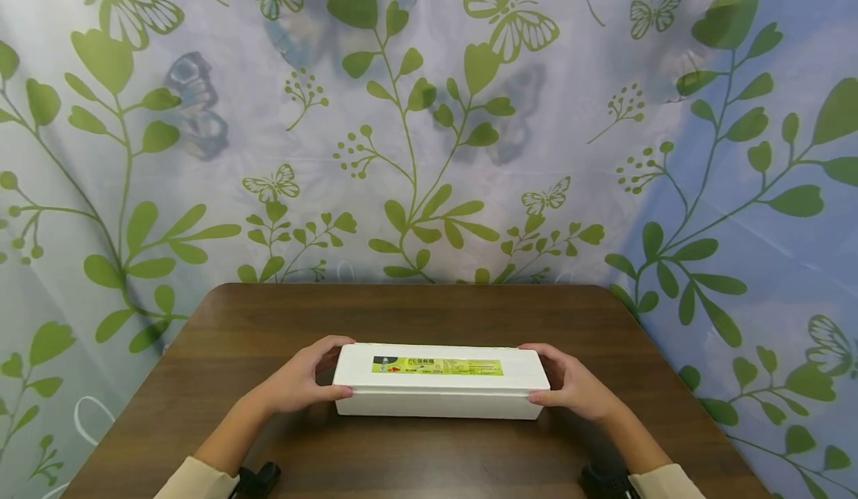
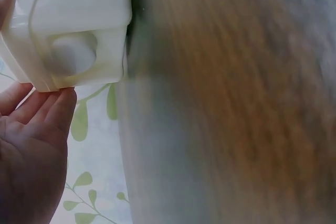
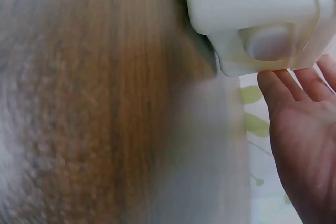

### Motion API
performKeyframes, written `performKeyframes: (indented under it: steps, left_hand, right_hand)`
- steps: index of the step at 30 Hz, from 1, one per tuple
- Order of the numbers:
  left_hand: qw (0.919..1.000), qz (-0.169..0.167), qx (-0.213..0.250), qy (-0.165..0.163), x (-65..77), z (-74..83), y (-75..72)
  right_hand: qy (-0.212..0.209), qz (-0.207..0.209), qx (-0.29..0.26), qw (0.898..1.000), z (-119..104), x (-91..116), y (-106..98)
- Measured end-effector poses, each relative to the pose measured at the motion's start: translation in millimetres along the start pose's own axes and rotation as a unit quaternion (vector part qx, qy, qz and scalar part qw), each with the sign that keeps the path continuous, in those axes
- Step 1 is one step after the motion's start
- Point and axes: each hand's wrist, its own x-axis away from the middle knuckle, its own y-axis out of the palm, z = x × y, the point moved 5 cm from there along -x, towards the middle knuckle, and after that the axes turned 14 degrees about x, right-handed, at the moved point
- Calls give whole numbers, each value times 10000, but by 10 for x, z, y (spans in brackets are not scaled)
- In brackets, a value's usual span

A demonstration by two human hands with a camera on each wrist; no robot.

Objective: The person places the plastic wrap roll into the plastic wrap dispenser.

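A long white cling film box (image 1: pixel 439 404) lies crosswise near the middle of the table, with a green-and-yellow label (image 1: pixel 437 366) on its lid. My left hand (image 1: pixel 302 380) grips its left end, thumb on the front side and fingers round the back. The opposite end is held the same way by my right hand (image 1: pixel 579 383). Through a cutout in each end wall shows a pale round roll end (image 2: pixel 73 54), also a roll end (image 3: pixel 270 42) in the right wrist view. The lid's seam runs along the box's front, and the lid is down.
The brown wood-grain table (image 1: pixel 429 313) has rounded far corners. Behind it and along both sides hangs a curtain (image 1: pixel 429 149) printed with green leaves and butterflies. Black wrist devices (image 1: pixel 258 478) sit by beige sleeves (image 1: pixel 197 480).
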Motion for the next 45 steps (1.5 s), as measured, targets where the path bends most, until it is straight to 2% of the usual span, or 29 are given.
performKeyframes:
  steps: [6, 25, 38, 45]
  left_hand:
    - [9997, 55, -12, 224, -4, 5, 0]
    - [9999, 43, 75, 67, -7, 6, 2]
    - [10000, 48, 65, -48, 9, -19, -35]
    - [9997, 76, 235, -37, 22, -40, -40]
  right_hand:
    - [88, -11, -160, 9998, 12, -5, 8]
    - [109, 6, -530, 9985, 112, -3, 28]
    - [148, 46, -511, 9986, 89, -35, 56]
    - [113, -49, -482, 9988, 80, -94, 47]
